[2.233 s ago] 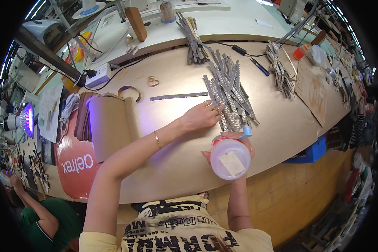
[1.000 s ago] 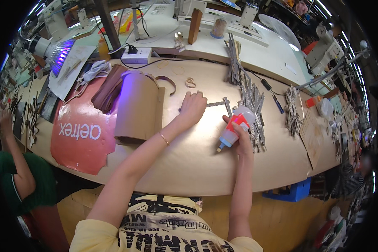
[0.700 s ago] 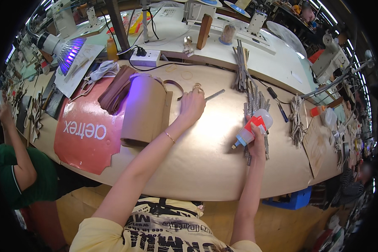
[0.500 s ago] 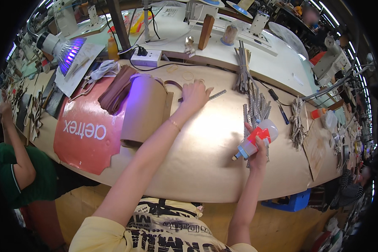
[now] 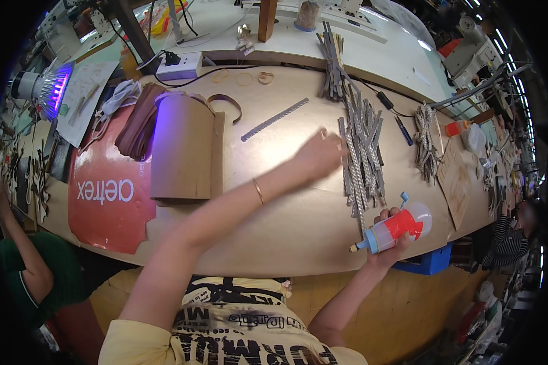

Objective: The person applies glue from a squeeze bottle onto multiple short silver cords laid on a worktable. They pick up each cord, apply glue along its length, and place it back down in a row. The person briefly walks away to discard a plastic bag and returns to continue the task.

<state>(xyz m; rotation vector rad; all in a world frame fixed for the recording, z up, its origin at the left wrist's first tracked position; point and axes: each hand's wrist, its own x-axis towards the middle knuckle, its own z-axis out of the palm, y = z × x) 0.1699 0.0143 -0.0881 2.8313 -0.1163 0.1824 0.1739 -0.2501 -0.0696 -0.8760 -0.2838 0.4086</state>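
Note:
My right hand (image 5: 391,246) is wrapped round a squeeze bottle (image 5: 402,226) with a clear body, red label and light blue cap. The bottle lies tilted, its narrow tip pointing left and down. My left hand (image 5: 320,156) is at the left edge of a pile of grey braided strips (image 5: 364,143). Its fingers are curled and blurred, and I cannot tell whether they touch a strip. One single grey braided strip (image 5: 275,120) lies slantwise on the tan work surface (image 5: 268,225), with no hand on it.
On the left stand a tan cardboard roll (image 5: 182,152) and a stack of brown strips (image 5: 139,121) on a red sheet (image 5: 106,210). A lit lamp (image 5: 53,90) is beyond. A power strip (image 5: 179,66), tweezers (image 5: 403,131) and a tied bundle (image 5: 425,140) lie farther off. A co-worker sits left.
My left hand has left the single braided strip, which now lies alone, and has moved right to the pile. My right hand with the bottle has moved right and nearer to me.

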